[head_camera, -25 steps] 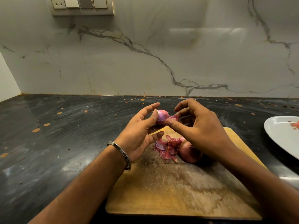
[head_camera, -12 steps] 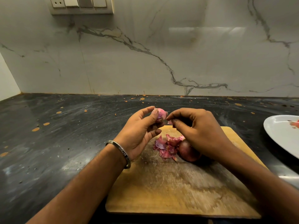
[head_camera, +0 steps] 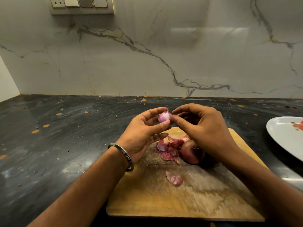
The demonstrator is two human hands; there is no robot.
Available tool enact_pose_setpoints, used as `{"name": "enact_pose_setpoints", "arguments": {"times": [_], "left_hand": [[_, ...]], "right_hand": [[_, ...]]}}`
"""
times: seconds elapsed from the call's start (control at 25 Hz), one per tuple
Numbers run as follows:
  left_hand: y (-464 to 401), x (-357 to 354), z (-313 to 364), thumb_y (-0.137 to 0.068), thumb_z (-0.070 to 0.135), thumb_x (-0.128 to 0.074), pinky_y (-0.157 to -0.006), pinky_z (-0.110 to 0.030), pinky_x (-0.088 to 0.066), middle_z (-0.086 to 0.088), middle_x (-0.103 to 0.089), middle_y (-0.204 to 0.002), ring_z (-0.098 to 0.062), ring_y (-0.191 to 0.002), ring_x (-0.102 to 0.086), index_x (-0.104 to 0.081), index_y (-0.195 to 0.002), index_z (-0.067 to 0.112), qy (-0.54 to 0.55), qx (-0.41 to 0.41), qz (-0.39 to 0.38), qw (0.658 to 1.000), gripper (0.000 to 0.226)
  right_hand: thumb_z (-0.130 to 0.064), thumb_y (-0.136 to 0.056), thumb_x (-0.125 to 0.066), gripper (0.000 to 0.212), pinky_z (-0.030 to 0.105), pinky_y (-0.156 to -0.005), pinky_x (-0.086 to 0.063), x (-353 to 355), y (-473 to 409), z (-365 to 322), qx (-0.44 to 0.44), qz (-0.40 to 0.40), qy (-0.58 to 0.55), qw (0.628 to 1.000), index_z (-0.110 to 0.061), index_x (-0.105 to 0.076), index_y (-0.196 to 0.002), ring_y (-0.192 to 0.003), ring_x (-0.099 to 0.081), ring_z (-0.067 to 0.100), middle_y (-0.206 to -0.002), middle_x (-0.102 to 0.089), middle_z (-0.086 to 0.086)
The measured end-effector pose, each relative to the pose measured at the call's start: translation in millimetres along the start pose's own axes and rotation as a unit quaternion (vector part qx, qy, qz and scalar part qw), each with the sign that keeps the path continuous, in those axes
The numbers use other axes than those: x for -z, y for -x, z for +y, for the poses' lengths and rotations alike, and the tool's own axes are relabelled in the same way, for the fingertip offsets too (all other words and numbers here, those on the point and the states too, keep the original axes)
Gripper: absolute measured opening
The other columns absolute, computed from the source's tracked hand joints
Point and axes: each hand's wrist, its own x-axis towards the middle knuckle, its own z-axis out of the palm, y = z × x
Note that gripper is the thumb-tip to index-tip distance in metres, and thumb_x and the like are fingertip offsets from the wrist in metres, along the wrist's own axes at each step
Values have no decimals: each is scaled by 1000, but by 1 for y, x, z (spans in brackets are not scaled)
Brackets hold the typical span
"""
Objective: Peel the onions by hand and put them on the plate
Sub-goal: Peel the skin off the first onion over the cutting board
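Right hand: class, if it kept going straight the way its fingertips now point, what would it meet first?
The right hand points left; its fingertips already seem to touch the small onion in the left hand.

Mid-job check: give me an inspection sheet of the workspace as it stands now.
Surface: dark speckled stone counter; worn wooden cutting board on it.
Job's things: small pale-purple peeled onion in left hand; unpeeled dark-red onion on the board; white plate at right.
Clutter: pile of red onion skins; loose skin piece.
Grips: left holds the small onion; right hand pinches at its tip.
Cables: nothing seen.
Surroundings: marble backsplash; wall switch panel.
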Motion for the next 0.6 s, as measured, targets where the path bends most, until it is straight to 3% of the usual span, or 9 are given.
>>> {"name": "enact_pose_setpoints", "arguments": {"times": [0.28, 0.6], "left_hand": [[1, -2, -1, -65, 0, -72, -86, -29, -59, -12, -75, -101, -19, -91, -72, -69, -112, 9, 9, -5, -39, 999, 48], [3, -2, 1, -63, 1, -73, -82, -27, -60, -10, -76, -99, -16, -90, -72, -72, -108, 9, -18, -16, -32, 999, 45]], "right_hand": [[-25, -84, -78, 11, 28, -68, -62, 4, -1, 2, -46, -13, -40, 998, -22, -80, -94, -72, -73, 9, -78, -77, -8], [-19, -86, -76, 8, 25, -64, -61, 7, 0, -1, -43, -25, -43, 998, -21, -80, -92, -67, -73, 9, -76, -77, -5]]}}
